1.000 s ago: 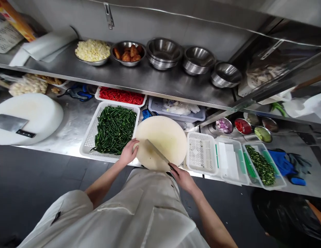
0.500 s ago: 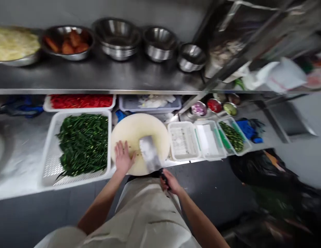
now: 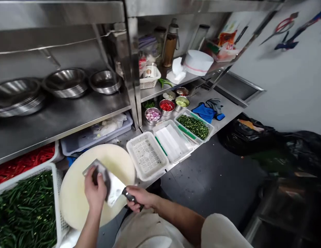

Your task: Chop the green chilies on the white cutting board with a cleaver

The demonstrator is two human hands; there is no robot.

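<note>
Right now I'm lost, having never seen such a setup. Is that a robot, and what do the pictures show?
No robot here: you see a person's bare left hand and right hand. Every picture comes from one camera worn on that person's head, looking forward and down. The right hand grips a cleaver by its handle; the left hand is at the blade, its grip unclear. The blade is over a round board on a counter. Left of the board are long greens and red pieces; right of it, a white basket, chopped greens and gloves.
</note>
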